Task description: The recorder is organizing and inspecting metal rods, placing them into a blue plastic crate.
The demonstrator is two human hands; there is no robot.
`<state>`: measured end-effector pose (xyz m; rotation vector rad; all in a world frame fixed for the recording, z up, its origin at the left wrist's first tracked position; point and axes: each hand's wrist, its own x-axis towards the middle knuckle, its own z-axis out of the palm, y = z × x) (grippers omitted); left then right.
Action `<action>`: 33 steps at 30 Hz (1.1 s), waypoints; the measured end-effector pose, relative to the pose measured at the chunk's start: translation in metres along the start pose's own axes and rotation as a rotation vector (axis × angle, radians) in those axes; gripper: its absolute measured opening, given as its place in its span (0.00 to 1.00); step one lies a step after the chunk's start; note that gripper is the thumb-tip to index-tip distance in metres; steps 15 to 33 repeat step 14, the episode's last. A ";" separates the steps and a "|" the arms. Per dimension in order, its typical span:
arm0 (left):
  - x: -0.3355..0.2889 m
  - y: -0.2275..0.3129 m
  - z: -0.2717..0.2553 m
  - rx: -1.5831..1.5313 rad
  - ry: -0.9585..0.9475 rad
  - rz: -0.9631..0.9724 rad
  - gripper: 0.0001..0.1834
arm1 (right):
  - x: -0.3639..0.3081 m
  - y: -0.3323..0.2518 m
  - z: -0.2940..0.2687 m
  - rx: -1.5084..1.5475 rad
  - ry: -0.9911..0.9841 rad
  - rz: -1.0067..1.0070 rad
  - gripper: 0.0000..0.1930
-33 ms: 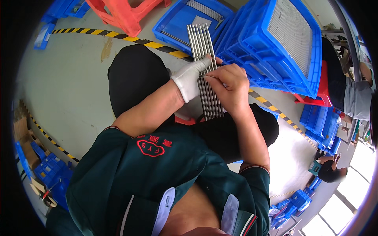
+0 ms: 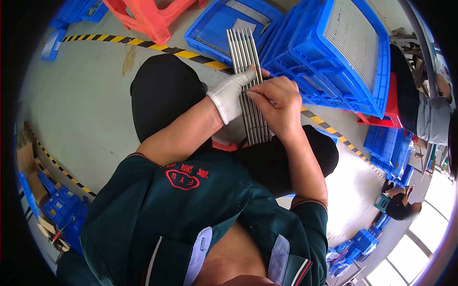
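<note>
Your white-gloved left hand (image 2: 232, 97) and bare right hand (image 2: 278, 101) clamp together on flat bundle of long grey metal rods (image 2: 249, 81) | rods' long axis runs near-to-far | right fingers lie on top

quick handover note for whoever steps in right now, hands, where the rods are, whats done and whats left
Left hand, in a white glove, grips a flat row of metal rods from the left side.
Right hand, bare, rests on top of the rods, fingers pinching at one.
Rods are held side by side over the lap, ends pointing toward a shallow blue tray.
More rods fill the stacked blue crates.
Done: bundle in hand. Left: cannot tell.
</note>
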<state>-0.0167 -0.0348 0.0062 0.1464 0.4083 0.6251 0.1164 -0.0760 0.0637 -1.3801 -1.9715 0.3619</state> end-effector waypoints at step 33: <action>-0.005 0.009 0.007 0.063 0.208 0.045 0.16 | 0.001 -0.004 -0.027 0.064 0.097 0.159 0.03</action>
